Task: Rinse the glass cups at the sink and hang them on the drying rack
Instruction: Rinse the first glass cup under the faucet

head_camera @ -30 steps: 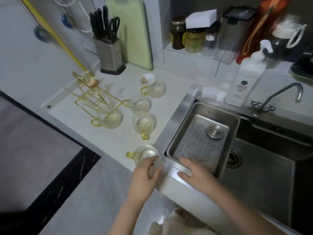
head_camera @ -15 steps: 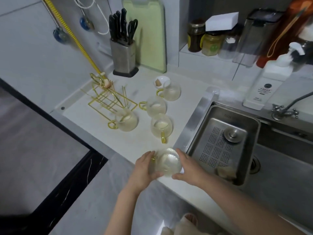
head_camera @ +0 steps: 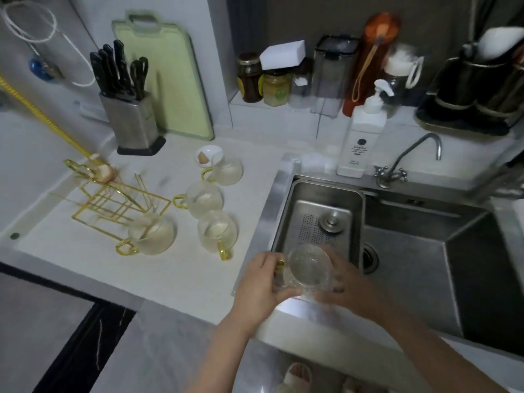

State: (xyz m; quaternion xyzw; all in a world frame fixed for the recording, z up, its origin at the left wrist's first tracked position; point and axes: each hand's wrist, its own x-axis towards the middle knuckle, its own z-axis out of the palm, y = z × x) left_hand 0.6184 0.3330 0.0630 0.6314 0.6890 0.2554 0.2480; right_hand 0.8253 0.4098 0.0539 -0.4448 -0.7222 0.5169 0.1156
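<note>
Glass cup (head_camera: 307, 266) gripped by left hand (head_camera: 259, 285) and blurred right hand (head_camera: 344, 282); its handle mostly hidden.

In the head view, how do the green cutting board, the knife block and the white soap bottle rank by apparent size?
1. Green cutting board
2. White soap bottle and knife block: they look alike, so I leave them unranked.

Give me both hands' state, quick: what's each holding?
Left hand: closed on the glass cup, at its yellow handle side.
Right hand: blurred, wrapped around the same cup's far side, above the sink's near edge.
</note>
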